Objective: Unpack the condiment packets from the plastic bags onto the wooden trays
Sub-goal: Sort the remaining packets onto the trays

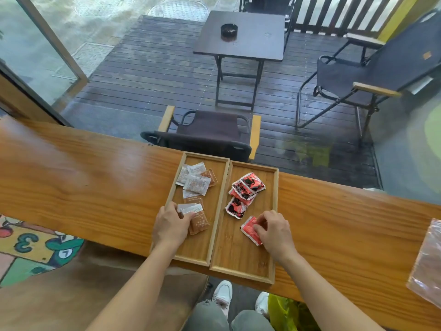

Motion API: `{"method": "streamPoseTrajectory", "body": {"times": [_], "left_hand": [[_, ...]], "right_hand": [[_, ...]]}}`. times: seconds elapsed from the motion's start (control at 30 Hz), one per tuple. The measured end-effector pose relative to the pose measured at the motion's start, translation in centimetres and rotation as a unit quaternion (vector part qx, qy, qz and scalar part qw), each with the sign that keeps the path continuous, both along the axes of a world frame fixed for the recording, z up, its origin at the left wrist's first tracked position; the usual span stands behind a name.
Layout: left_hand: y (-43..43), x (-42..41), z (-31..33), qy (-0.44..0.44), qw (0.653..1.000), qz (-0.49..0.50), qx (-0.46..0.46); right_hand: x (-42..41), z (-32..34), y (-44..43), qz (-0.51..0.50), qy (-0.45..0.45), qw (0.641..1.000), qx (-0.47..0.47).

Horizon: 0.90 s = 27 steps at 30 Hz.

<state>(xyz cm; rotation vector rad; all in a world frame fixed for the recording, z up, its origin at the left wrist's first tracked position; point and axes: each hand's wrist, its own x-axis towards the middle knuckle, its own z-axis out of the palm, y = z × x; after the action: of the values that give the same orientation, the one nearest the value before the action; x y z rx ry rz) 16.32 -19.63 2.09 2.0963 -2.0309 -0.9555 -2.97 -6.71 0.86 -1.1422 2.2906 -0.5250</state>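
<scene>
Two hands are sorting condiment packets on two wooden trays lying side by side on a wooden counter.

The left hand (170, 224) is resting at the left rim of the left tray (216, 182), its fingers curled around a few white and brown packets (193, 212) near the tray's middle. More white and orange-brown packets (195, 179) are lying in a loose heap toward that tray's far end. The right hand (274, 229) is lying inside the right tray (273, 187), its fingertips pinching a red packet (249, 229) against the tray floor around the middle of its length. A pile of red-and-black packets (244, 192) is sitting in the far half of this tray. A clear plastic bag (427, 261) is lying at the right end of the counter (83, 177), well apart from both trays.
</scene>
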Motion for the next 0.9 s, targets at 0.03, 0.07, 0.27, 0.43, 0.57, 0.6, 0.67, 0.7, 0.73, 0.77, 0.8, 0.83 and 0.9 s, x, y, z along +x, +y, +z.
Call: {"method": "streamPoseTrajectory", "body": {"times": [0.03,0.07,0.27,0.43,0.57,0.6,0.67,0.7,0.73,0.77,0.8,0.83,0.9], "left_hand": [[0.1,0.0,0.0,-0.010,1.000,-0.011,-0.008],[0.2,0.0,0.1,-0.023,0.999,-0.019,-0.016],[1.1,-0.5,1.0,-0.059,0.981,-0.095,-0.157],[3.6,-5.9,1.6,0.007,0.951,-0.237,-0.200],[7.4,-12.2,1.6,0.041,0.915,-0.364,-0.171],[8.4,-13.7,1.5,0.046,0.906,-0.389,-0.162],[10.6,-17.0,1.3,0.050,0.885,-0.437,-0.153],[11.5,-18.1,1.0,0.046,0.875,-0.457,-0.151],[12.3,-19.2,0.8,0.041,0.866,-0.475,-0.151],[13.2,-20.4,0.5,0.041,0.856,-0.494,-0.150],[14.0,-21.5,0.3,0.040,0.847,-0.509,-0.150],[14.8,-22.6,0.0,0.037,0.838,-0.523,-0.149],[16.3,-24.5,-0.6,0.032,0.822,-0.548,-0.150]], "right_hand": [[0.0,0.0,0.0,-0.002,-0.004,1.000,-0.003],[0.0,0.1,0.0,-0.004,-0.007,1.000,-0.008],[-1.4,1.4,1.2,-0.078,-0.054,0.994,-0.054],[-4.8,2.9,4.4,-0.144,-0.070,0.984,-0.080],[-8.8,4.2,8.6,-0.227,-0.060,0.968,-0.090],[-9.7,4.5,9.8,-0.248,-0.060,0.963,-0.089],[-11.7,5.2,12.9,-0.296,-0.047,0.950,-0.085],[-12.4,5.5,14.2,-0.311,-0.040,0.946,-0.079],[-13.1,5.7,15.5,-0.325,-0.034,0.942,-0.071],[-14.0,5.9,17.1,-0.343,-0.028,0.937,-0.066],[-14.8,6.1,18.8,-0.361,-0.024,0.930,-0.063],[-15.7,6.2,20.3,-0.379,-0.019,0.923,-0.061],[-17.4,6.2,23.4,-0.408,-0.010,0.911,-0.054]]}}
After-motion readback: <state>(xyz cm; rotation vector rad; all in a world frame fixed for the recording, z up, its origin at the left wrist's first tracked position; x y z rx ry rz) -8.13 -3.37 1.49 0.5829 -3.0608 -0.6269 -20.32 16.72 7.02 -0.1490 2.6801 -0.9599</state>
